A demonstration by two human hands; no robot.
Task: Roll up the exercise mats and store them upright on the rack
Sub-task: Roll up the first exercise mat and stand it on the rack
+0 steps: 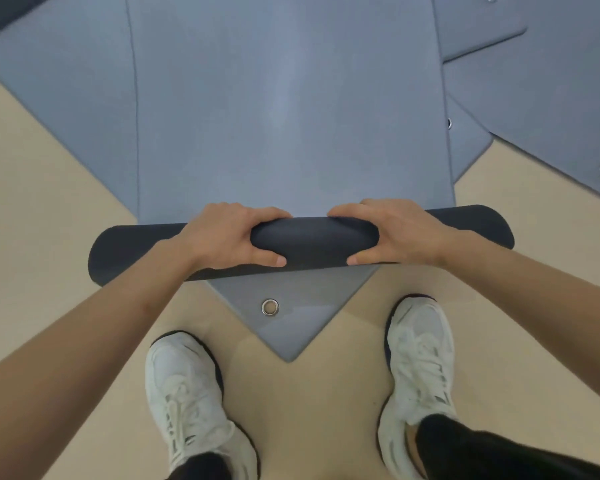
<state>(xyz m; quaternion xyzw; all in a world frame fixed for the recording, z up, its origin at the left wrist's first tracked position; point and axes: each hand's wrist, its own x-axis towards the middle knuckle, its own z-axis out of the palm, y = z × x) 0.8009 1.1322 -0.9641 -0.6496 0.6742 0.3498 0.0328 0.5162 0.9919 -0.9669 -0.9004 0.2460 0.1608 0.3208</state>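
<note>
Head view, looking down at the floor.

- Mat in hand: grey-blue, partly rolled. The dark roll lies directly in front of the person, just beyond the white shoes.
- Long axis of the roll runs left to right across the body, with the right end sitting slightly further away than the left.
- The flat, unrolled length stretches straight ahead, away from the person and square to the roll. Judged: rolling has to go forward, pushing away from the body.
- Left hand: fingers curled over the top and far side of the roll, thumb on the near side, gripping it.
- Right hand: same grip, mirrored.
- Both hands sit close to the middle of the roll, about equally near it, and the roll's ends stick out well past each wrist.
- A lower mat lies under the roll at an angle. Its corner, with a metal eyelet, points back between the feet.
- Other mats overlap to the right and one lies on the left.
- Rack not in view.
- Judged: early in the task, since most of this mat is still flat.
- Risk: with the ends unsupported, the roll may run crooked if the two hands push unevenly
</note>
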